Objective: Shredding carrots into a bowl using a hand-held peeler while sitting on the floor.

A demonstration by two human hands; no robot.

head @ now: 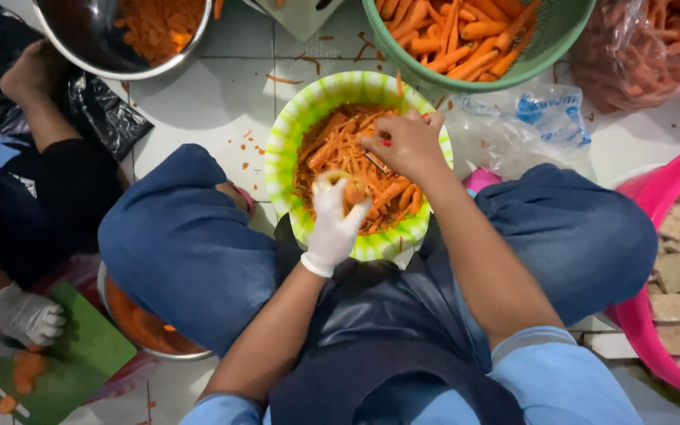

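I sit low on a floor of pale square tiles (230, 94) with dark grout lines; orange shavings (249, 149) are scattered across them to my left; a black plastic sheet (108, 114) lies crumpled at the far left; a clear plastic bag (529, 126) rests on the tiles at the far right; the light is even and soft, with only faint shadows.

People are sitting on a white tiled floor (222, 94) doing bulk food preparation, kitchen-style: a green basket (548, 47) is holding peeled carrots, a striped bowl (281, 149) peelings, beside a green cutting board (80, 354).
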